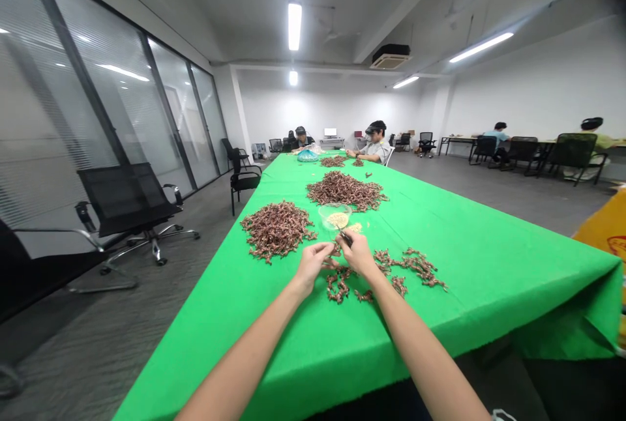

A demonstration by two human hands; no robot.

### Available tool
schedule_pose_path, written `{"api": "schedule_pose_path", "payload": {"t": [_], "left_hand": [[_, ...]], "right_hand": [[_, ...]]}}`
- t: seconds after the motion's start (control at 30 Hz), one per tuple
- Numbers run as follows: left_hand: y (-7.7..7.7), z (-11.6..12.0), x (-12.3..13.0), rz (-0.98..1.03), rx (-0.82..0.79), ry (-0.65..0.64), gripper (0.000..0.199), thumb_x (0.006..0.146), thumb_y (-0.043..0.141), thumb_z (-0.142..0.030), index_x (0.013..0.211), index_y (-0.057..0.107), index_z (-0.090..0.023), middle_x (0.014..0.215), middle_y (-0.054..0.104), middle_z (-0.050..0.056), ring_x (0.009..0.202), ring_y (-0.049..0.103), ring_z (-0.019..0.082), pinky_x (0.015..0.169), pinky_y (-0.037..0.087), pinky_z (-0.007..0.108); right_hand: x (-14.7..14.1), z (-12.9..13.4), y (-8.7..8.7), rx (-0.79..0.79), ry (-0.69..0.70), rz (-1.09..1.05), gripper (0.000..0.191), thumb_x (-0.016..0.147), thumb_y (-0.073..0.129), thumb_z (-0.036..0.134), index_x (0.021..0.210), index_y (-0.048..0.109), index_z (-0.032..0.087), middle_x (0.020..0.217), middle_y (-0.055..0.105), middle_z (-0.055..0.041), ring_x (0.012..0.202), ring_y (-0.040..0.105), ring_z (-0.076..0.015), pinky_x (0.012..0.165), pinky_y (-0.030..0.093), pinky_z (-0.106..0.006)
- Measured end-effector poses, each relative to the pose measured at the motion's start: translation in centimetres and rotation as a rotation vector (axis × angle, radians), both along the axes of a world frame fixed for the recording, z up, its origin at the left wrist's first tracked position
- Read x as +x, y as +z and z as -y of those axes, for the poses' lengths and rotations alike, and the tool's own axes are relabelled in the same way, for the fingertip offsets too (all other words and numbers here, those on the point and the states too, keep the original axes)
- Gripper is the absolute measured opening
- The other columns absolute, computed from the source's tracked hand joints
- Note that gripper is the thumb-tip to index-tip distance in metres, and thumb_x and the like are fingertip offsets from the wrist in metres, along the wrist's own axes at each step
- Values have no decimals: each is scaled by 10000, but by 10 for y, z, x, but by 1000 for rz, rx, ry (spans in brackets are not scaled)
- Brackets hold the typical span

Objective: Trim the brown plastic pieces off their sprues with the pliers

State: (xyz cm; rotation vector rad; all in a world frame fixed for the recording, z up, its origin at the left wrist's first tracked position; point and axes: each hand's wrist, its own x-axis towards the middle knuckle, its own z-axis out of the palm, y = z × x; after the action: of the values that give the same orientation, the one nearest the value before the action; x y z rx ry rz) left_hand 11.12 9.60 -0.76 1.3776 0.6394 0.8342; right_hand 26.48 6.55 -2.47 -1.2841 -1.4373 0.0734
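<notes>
My left hand [311, 266] and my right hand [357, 253] meet above the green tablecloth [469, 264], close to a small brown piece [335, 249]. My right fingers pinch a small dark tool [345, 237], perhaps tweezers. Whether my left fingers grip anything is hidden. Just beyond my hands stands a clear bowl [334, 216] holding pale granular stuff. A large heap of brown twiggy pieces [276, 231] lies to its left, and another [346, 191] lies beyond it. Scattered brown pieces [411, 266] spread to the right of my hands.
Two seated people [374, 144] work at the far end of the table, among smaller brown heaps and a blue bag [308, 156]. Black office chairs [128, 203] stand along the left side, by a glass wall [117, 82]. A yellow object [604, 229] shows at the right edge.
</notes>
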Motion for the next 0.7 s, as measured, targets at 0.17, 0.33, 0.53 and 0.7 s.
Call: {"api": "schedule_pose_path", "payload": {"t": [0.17,0.33,0.53,0.7], "left_hand": [[-2,-2,-1,-5,-6,-55,412,701,793,-388,1008,712,-125,907,726,113,636,671,155,598,523,240],[-2,-2,-1,2,-6,-59,433,698,796,-400,1012,709,-116,917,726,124,631,671,156,610,532,252],[-1,-2,-2,-4,-26,-60,454,694,803,-422,1008,705,-110,844,725,110,594,666,154,589,525,246],[-3,-3,-5,-20,-20,-90,433,694,797,-454,937,724,-102,864,730,121,567,654,143,574,523,241]], "right_hand": [[0,3,2,15,60,-39,259,905,510,370,755,571,168,649,523,-2,594,454,-144,580,349,-256],[1,3,2,1,81,-54,256,904,522,382,784,592,168,663,532,-5,601,457,-145,589,361,-257],[-1,4,4,5,130,-62,252,891,525,374,790,606,158,671,536,-9,612,468,-146,588,369,-250],[-3,6,6,10,115,-4,251,888,526,364,766,603,159,654,539,-5,596,467,-142,588,366,-249]]}}
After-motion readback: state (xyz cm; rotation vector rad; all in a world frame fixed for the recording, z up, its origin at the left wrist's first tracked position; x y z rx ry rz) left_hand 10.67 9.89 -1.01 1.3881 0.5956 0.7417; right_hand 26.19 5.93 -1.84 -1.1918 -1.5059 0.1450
